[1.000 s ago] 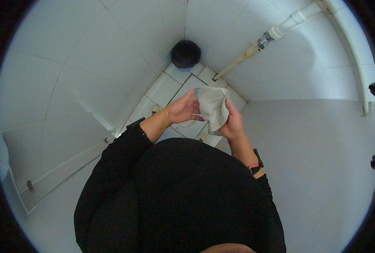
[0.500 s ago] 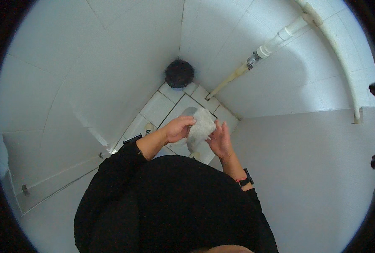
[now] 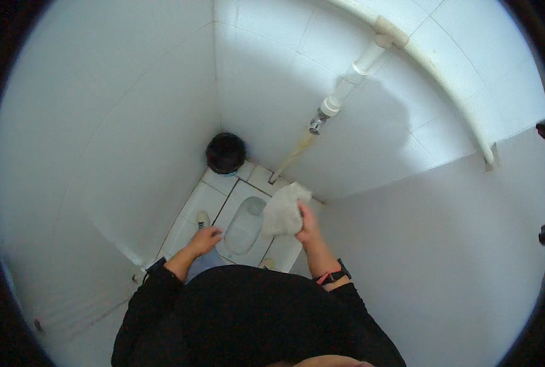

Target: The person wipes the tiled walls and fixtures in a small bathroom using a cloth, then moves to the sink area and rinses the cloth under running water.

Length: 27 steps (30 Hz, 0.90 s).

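Observation:
A crumpled, whitish cloth [image 3: 283,211] is in my right hand [image 3: 309,227], its fingers closed on the cloth's right edge. The cloth hangs above the floor beside the white squat toilet [image 3: 243,235], whose bowl shows to the cloth's left. My left hand [image 3: 205,240] is apart from the cloth, low at the left of the toilet. Its fingers are loosely curled in, and nothing shows in them. One pale shoe [image 3: 202,218] is visible just beyond that hand.
A black-lined bin [image 3: 226,153] stands in the far corner. A white pipe with a metal valve [image 3: 317,122] runs down the far wall to the floor. Walls stand close on the left and right, and white tiles [image 3: 216,191] surround the toilet.
My left hand has let go of the cloth and moved down and left. The right hand now holds it alone. The view has shifted, and the toilet bowl is uncovered.

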### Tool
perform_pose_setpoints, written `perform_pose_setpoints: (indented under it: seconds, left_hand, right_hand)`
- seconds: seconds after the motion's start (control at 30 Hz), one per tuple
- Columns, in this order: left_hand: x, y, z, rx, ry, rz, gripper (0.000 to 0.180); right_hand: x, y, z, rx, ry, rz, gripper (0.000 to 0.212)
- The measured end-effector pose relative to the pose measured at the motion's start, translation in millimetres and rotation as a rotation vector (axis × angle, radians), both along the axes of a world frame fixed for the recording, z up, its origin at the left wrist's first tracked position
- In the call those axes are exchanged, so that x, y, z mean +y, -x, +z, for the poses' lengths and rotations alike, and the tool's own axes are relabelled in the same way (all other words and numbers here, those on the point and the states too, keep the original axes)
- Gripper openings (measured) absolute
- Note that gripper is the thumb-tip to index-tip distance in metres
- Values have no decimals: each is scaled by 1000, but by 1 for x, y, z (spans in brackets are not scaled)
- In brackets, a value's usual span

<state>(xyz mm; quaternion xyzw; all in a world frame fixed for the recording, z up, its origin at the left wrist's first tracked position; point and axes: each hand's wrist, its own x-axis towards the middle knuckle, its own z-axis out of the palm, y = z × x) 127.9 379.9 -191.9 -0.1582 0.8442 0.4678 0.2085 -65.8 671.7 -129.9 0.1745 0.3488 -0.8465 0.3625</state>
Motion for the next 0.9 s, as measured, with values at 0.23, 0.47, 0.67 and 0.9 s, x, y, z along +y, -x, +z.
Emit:
perform_pose_setpoints:
  seconds: [0.23, 0.47, 0.67, 0.9]
  left_hand:
    - [-78, -42, -85, -220, 176, -389, 45]
    - [-95, -22, -100, -276, 170, -405, 44]
    - [-73, -3, -96, -314, 203, -347, 43]
    - [-53, -4, -71, -365, 239, -285, 41]
  right_hand:
    - [64, 148, 110, 412, -158, -838, 43]
    - [13, 291, 216, 1032, -984, -1233, 26]
    - [6, 318, 202, 2021, -1927, -677, 16]
    - [213, 326, 221, 1141, -1977, -1554, 31]
